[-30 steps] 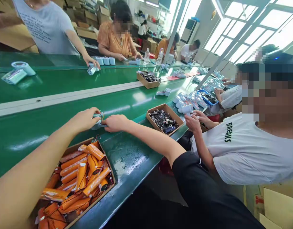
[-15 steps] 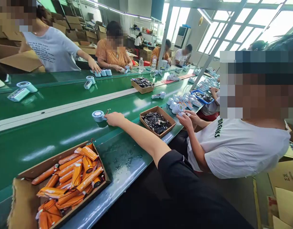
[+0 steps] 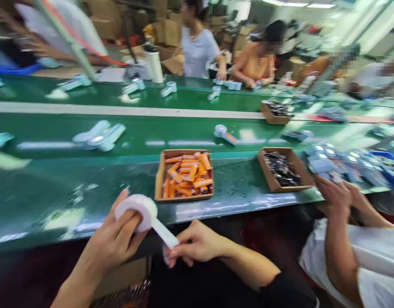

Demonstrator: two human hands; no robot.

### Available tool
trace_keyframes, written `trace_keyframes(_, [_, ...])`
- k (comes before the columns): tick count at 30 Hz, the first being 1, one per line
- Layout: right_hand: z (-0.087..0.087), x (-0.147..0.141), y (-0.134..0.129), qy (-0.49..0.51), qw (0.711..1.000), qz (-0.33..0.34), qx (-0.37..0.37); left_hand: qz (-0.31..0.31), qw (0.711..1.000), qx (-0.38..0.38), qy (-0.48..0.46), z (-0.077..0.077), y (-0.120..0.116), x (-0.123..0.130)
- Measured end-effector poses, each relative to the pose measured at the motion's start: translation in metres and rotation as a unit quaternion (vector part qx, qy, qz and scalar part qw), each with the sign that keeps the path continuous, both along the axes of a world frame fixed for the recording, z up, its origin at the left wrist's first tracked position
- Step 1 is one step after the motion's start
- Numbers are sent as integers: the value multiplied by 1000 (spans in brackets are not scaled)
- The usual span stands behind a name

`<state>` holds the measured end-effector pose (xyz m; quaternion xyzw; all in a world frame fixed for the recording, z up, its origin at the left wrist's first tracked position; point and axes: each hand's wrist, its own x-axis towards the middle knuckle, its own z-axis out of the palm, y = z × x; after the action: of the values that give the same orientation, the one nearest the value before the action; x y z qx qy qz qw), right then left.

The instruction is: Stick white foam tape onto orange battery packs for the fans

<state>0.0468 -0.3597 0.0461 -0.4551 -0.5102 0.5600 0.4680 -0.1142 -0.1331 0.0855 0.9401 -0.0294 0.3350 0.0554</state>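
A roll of white tape (image 3: 151, 210) is in my left hand (image 3: 115, 239), whose fingers pass through the ring. A strip of the tape runs down to the right from the roll. My right hand (image 3: 197, 244) pinches the end of this strip in front of the bench edge. Just beyond my hands, a cardboard box of orange-wrapped battery cells (image 3: 187, 173) rests on the bench. On the green belt behind it lies a pale blue handheld fan part (image 3: 221, 131) with an orange cell along its handle.
Other pale blue fan parts (image 3: 100, 134) lie on the belt (image 3: 184, 134) to the left. To the right stands a box of small black parts (image 3: 283, 169). Beside it, a co-worker's hands (image 3: 336, 194) handle similar fan parts. Several people sit across the belt.
My right hand has left the fan part on the belt and come back to the tape strip. My left hand with the tape roll is now in view. The view has swung left.
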Motion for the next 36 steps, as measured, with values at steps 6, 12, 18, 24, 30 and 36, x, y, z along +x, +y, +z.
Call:
trace_keyframes(6, [32,23,18,-283,951,92,78,87,996,5,19,1,20,-23])
trace_keyframes(12, [74,101,125,-575,791,-206,-33,90,996,3,6,-3,-2,-7])
trace_keyframes(18, [62,122,142,-473,850,-229,21,40,999,18,32,1,-21,17])
trace_keyframes(24, [53,102,47,-213,859,-399,239,-18,997,16,72,6,-37,21])
trace_keyframes(30, [52,77,5,-345,765,-396,372,-45,991,10,127,12,-53,32])
trace_keyframes(36, [45,82,-10,-440,698,-372,425,-51,988,15,147,13,-63,34])
